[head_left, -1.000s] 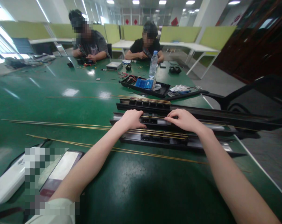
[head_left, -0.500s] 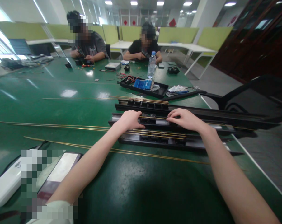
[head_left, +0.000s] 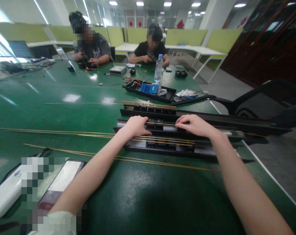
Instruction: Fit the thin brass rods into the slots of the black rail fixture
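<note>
My right hand [head_left: 194, 124] pinches a thin brass rod [head_left: 166, 123] between thumb and fingertips. That rod runs left, over small black blocks [head_left: 159, 125] seated in the middle long black channel [head_left: 169, 132]. My left hand [head_left: 136, 125] straddles this channel near its left end, thumb on the near side and fingers on the far side, beside the blocks. What lies under the left palm is hidden. Closer to me, another black channel [head_left: 148, 151] holds similar blocks, with several brass rods [head_left: 177, 141] lying across them. A third channel [head_left: 199, 117] lies behind, also with rods on top.
Loose brass rods [head_left: 162, 162] lie on the green table [head_left: 148, 195]. Beyond are a black tray [head_left: 166, 97] with blue pieces, a water bottle [head_left: 158, 69] and a cloth [head_left: 186, 95]. A white case [head_left: 6, 191] lies left. Two people work across the table.
Both hands hold nearly the same pose and place. The whole view has shifted very slightly.
</note>
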Available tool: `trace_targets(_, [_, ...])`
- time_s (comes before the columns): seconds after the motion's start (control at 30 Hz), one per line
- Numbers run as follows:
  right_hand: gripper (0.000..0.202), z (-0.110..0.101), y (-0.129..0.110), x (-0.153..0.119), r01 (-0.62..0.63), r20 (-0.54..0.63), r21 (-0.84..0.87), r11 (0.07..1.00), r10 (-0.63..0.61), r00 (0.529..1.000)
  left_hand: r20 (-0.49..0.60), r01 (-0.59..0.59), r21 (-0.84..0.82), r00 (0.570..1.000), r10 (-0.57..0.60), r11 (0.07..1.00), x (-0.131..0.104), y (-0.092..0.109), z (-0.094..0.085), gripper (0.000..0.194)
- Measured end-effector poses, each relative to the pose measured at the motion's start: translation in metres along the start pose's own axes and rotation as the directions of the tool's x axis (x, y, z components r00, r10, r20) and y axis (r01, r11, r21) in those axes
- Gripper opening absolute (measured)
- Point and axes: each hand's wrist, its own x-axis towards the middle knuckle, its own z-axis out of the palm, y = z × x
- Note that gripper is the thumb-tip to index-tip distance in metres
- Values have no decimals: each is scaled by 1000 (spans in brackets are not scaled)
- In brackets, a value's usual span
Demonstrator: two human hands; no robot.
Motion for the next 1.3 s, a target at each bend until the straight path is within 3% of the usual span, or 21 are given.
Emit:
trace_targets(0.37, [35, 2, -5, 2, -30, -62, -81, 996, 25, 998, -18, -16, 5, 1000, 16, 1000, 1, -2, 4, 69])
trace_targets(0.77, [43, 50, -50, 22, -45, -213, -308, 950, -22, 977, -9, -10, 35, 1000, 10, 999, 1, 0, 2, 63])
trace_targets(1.3, [38, 45, -41, 22, -67, -215, -250, 966, 12, 976, -20, -9, 18, 1000, 9, 1000, 2, -2, 5, 66])
